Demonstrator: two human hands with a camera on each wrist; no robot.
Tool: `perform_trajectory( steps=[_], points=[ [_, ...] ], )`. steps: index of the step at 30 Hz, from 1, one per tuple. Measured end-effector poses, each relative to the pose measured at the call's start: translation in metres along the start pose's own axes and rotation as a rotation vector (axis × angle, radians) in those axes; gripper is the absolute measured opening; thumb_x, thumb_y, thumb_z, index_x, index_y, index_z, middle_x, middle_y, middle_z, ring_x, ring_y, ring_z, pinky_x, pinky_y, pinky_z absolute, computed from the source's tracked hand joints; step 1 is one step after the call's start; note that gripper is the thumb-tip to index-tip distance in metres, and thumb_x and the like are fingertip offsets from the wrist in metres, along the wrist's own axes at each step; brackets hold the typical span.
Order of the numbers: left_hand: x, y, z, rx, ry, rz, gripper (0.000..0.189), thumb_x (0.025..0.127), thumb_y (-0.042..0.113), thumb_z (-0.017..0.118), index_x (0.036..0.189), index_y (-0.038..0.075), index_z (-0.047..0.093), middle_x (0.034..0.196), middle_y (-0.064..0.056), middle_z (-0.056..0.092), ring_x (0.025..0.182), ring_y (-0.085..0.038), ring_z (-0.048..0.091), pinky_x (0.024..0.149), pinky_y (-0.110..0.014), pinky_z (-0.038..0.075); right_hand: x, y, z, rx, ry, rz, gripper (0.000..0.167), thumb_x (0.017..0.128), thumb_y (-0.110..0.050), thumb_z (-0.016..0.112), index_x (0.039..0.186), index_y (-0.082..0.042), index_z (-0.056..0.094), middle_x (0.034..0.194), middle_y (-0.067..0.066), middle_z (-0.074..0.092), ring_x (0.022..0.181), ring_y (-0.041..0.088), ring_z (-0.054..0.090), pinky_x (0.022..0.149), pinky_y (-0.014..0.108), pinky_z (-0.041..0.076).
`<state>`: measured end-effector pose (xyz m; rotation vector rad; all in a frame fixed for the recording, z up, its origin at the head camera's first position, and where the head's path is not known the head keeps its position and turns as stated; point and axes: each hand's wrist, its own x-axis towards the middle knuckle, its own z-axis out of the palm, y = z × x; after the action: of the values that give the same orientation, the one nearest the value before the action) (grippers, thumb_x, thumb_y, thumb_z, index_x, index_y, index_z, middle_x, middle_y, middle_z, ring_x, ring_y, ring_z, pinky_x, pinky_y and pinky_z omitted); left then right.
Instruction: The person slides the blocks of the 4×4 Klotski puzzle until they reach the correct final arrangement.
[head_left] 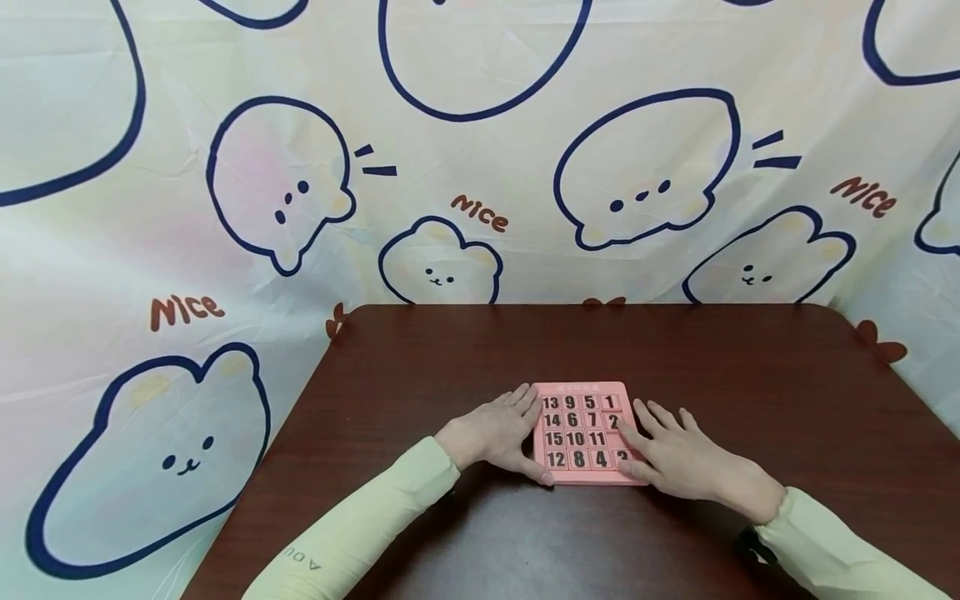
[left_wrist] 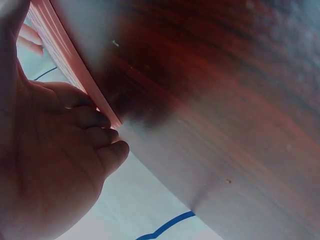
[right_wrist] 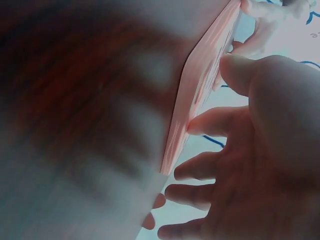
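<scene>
A pink number sliding puzzle (head_left: 583, 478) lies flat on the table, its black-numbered tiles facing up. The top row reads 13, 9, 5, 1, and a gap shows at the right end of the third row. My left hand (head_left: 504, 433) rests along the puzzle's left side, fingertips by the upper left corner and thumb at the lower left one. From the right, my right hand (head_left: 686, 458) reaches over the frame with its fingers spread. Its index fingertip is at the tile with 2 (head_left: 613, 422), while its thumb partly covers the tile with 3 (head_left: 622, 455).
The dark brown wooden table (head_left: 420, 358) extends around the puzzle on all sides. Behind it hangs a pale curtain (head_left: 525, 167) printed with blue-outlined bears. Light green sleeves (head_left: 375, 517) cover both forearms.
</scene>
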<state>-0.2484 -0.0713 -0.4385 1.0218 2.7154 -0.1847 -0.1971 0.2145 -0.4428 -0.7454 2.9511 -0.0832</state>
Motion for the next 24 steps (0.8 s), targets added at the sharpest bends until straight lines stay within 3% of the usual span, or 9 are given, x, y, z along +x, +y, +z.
perform_trajectory(
  steps=[7,16,24],
  points=[
    [0.0,0.0,0.0,-0.002,0.005,-0.003,0.125,0.071,0.088,0.053,0.157,0.005,0.016,0.166,-0.014,0.009,0.154,-0.026,0.01,0.125,-0.035,0.019,-0.001,0.001,-0.005,-0.006,0.008,0.007,0.062,0.095,-0.054,0.053,0.144,-0.016,0.051,0.154,0.028,0.035,0.14,0.049,0.033,0.105,0.076,0.026],
    [-0.001,0.001,0.002,-0.003,-0.002,-0.01,0.126,0.07,0.089,0.052,0.157,0.006,0.015,0.166,-0.013,0.008,0.154,-0.025,0.009,0.125,-0.035,0.019,-0.033,-0.013,-0.006,0.031,0.032,-0.071,0.063,0.095,-0.06,0.048,0.143,-0.02,0.053,0.154,0.024,0.036,0.142,0.047,0.032,0.103,0.074,0.028],
    [0.001,0.0,0.002,0.009,-0.002,-0.012,0.126,0.07,0.089,0.051,0.158,0.006,0.015,0.166,-0.012,0.007,0.154,-0.025,0.008,0.125,-0.035,0.018,-0.049,-0.014,0.001,-0.036,0.114,-0.114,0.062,0.094,-0.06,0.05,0.14,-0.019,0.056,0.152,0.023,0.04,0.139,0.045,0.038,0.1,0.07,0.035]
  ],
)
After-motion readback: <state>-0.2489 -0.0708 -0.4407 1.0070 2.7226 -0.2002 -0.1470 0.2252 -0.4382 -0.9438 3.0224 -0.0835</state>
